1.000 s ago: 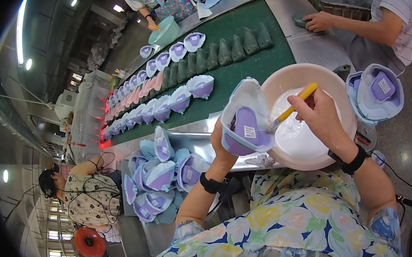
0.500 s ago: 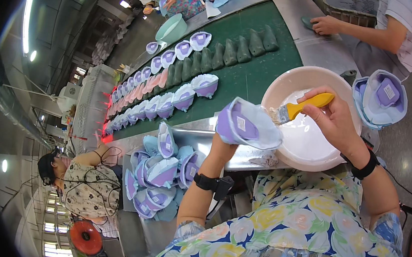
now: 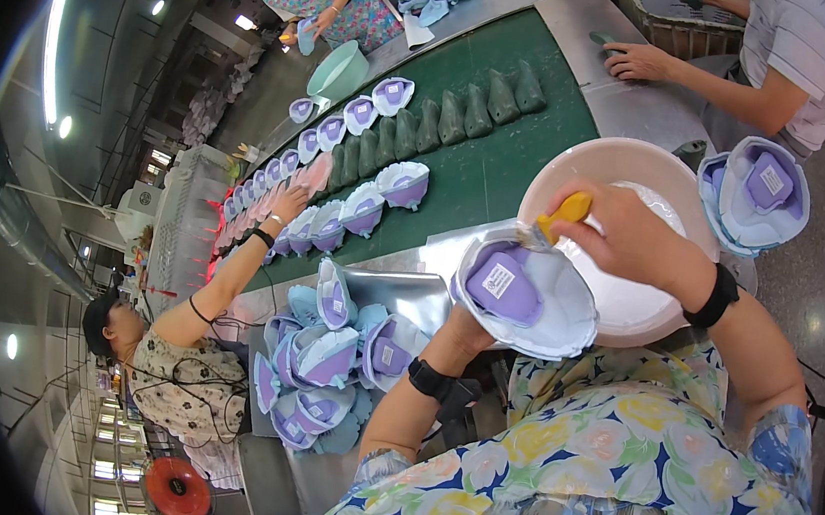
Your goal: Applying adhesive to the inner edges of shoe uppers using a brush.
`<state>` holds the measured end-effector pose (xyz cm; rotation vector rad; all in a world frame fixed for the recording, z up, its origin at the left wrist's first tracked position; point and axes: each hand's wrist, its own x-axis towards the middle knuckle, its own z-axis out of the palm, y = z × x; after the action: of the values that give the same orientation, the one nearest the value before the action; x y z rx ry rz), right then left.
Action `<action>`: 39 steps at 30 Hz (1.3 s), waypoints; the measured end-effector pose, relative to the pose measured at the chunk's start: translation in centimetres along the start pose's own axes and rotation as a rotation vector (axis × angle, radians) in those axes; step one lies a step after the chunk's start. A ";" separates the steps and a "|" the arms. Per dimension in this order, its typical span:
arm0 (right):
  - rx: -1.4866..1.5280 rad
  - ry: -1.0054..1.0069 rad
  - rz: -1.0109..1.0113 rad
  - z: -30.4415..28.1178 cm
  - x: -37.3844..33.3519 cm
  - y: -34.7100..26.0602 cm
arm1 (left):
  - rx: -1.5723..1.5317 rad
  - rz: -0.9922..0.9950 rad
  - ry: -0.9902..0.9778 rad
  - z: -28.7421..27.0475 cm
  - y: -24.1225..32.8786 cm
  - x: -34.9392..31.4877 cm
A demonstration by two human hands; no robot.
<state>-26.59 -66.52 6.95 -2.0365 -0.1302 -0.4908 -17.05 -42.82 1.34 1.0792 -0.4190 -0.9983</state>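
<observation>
My left hand holds up a light blue and purple shoe upper from beneath, its open side with a white label facing me. Some of its fingers are hidden under the upper. In my right hand is a paintbrush with a yellow handle. Its bristles reach the upper's far edge and are partly hidden by the rim. Just behind, a pale pink basin holds a white liquid.
A pile of similar uppers lies left of me; more uppers stack right of the basin. Rows of uppers and dark green shoe lasts stand on a green conveyor belt. A co-worker's arm reaches over it at left.
My left hand has turned the upper's inside toward me and shifted it right. My right hand has brought the brush left onto its edge. The left co-worker's arm now extends over the belt.
</observation>
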 end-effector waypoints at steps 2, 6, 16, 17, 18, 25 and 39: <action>0.026 -0.031 0.068 -0.9 -0.5 0.8 | -0.055 -0.041 0.164 0.0 0.0 -0.3; 0.008 -0.074 0.098 -2.9 -1.9 1.2 | -0.234 -0.119 0.180 -1.7 -0.1 0.1; -0.192 -0.226 -0.331 -2.0 -3.1 0.2 | -0.223 -0.049 0.161 -3.0 0.0 0.4; -0.219 -0.287 -0.333 -2.4 -3.7 0.3 | -0.215 -0.026 0.170 -2.2 0.5 0.1; -0.180 -0.238 -0.294 -2.5 -3.8 0.3 | -0.229 -0.053 0.171 -2.8 0.3 0.2; -0.086 -0.048 -0.096 -0.9 -1.3 0.6 | -0.183 0.028 0.164 -4.7 -1.5 1.0; 0.120 0.174 0.381 -2.8 -6.3 4.6 | -0.075 0.075 0.709 -23.6 -2.9 11.0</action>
<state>-31.79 -70.47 1.90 -1.8347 0.3208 -0.4050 4.15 -39.75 -13.67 1.2564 0.1543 -0.5067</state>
